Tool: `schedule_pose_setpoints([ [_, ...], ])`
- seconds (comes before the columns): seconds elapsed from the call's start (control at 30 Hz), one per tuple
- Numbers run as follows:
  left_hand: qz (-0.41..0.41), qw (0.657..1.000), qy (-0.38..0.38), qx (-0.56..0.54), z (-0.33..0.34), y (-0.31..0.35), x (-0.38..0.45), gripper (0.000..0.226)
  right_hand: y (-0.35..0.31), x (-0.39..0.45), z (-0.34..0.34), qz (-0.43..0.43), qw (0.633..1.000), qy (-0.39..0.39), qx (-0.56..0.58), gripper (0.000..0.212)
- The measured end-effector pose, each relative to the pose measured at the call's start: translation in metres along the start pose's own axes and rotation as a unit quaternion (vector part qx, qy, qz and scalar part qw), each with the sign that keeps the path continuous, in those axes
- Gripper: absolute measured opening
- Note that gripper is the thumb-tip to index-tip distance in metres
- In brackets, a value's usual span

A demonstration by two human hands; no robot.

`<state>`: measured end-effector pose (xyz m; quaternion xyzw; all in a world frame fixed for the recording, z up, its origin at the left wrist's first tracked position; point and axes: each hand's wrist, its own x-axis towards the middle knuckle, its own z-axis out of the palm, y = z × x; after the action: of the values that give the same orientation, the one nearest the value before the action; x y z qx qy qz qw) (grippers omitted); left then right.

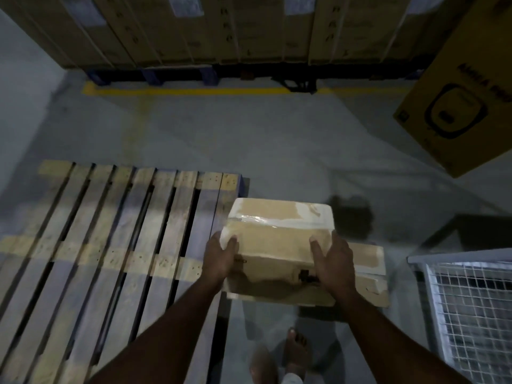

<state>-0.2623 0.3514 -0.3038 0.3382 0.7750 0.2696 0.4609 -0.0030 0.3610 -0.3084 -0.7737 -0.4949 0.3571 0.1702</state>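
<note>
Hands grip a taped cardboard box [277, 245] from both sides, the left hand [221, 257] on its left edge and the right hand [336, 263] on its right edge, each with the thumb lying on top and the fingers curled round the side. The cardboard box is just right of a wooden pallet [110, 231] and over a flat carton [368, 261] on the floor [277, 151]; whether it rests on that carton I cannot tell. A wire cage [471, 314] stands at the right.
</note>
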Motion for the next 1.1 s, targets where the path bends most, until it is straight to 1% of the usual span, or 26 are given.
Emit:
schedule_pose_setpoints([
  [0.07, 0.031, 0.999, 0.039, 0.0, -0.006, 0.034, -0.004, 0.028, -0.016, 0.005, -0.026, -0.018, 0.999, 0.033, 0.025, 0.08],
  [0.2, 0.085, 0.991, 0.091, -0.048, -0.026, 0.112, -0.036, 0.035, -0.063, -0.007, -0.095, -0.06, 0.988, 0.122, 0.08, 0.072],
  [0.27, 0.124, 0.983, 0.109, -0.079, -0.035, 0.151, -0.057, 0.034, -0.087, -0.022, -0.129, -0.069, 0.979, 0.159, 0.108, 0.067],
  [0.33, 0.174, 0.972, 0.122, -0.104, -0.045, 0.189, -0.084, 0.031, -0.108, -0.041, -0.162, -0.074, 0.967, 0.196, 0.146, 0.072],
  [0.4, 0.206, 0.962, 0.124, -0.13, -0.055, 0.217, -0.108, 0.036, -0.124, -0.064, -0.193, -0.097, 0.951, 0.237, 0.175, 0.074],
  [0.43, 0.219, 0.958, 0.121, -0.14, -0.06, 0.228, -0.119, 0.041, -0.129, -0.078, -0.209, -0.107, 0.942, 0.256, 0.186, 0.07],
  [0.5, 0.256, 0.948, 0.114, -0.15, -0.068, 0.248, -0.142, 0.047, -0.138, -0.109, -0.24, -0.115, 0.927, 0.288, 0.211, 0.058],
  [0.53, 0.273, 0.943, 0.109, -0.157, -0.071, 0.256, -0.153, 0.045, -0.139, -0.125, -0.253, -0.114, 0.921, 0.3, 0.223, 0.053],
  [0.63, 0.32, 0.927, 0.084, -0.175, -0.077, 0.274, -0.189, 0.038, -0.137, -0.178, -0.284, -0.109, 0.895, 0.352, 0.251, 0.049],
  [0.73, 0.353, 0.918, 0.045, -0.173, -0.082, 0.278, -0.226, 0.045, -0.129, -0.23, -0.305, -0.106, 0.864, 0.403, 0.283, 0.043],
  [0.8, 0.378, 0.911, 0.02, -0.167, -0.086, 0.274, -0.251, 0.058, -0.121, -0.265, -0.312, -0.105, 0.852, 0.418, 0.298, 0.045],
  [0.87, 0.396, 0.905, -0.004, -0.155, -0.087, 0.272, -0.276, 0.066, -0.111, -0.304, -0.317, -0.096, 0.842, 0.435, 0.304, 0.047],
  [0.93, 0.411, 0.902, -0.028, -0.129, -0.084, 0.271, -0.303, 0.068, -0.096, -0.344, -0.321, -0.082, 0.83, 0.454, 0.313, 0.04],
  [1.03, 0.431, 0.894, -0.073, -0.102, -0.069, 0.266, -0.342, 0.069, -0.071, -0.399, -0.326, -0.05, 0.807, 0.494, 0.319, 0.045],
  [1.1, 0.441, 0.887, -0.102, -0.092, -0.057, 0.262, -0.369, 0.072, -0.054, -0.434, -0.329, -0.024, 0.786, 0.52, 0.335, 0.043],
])
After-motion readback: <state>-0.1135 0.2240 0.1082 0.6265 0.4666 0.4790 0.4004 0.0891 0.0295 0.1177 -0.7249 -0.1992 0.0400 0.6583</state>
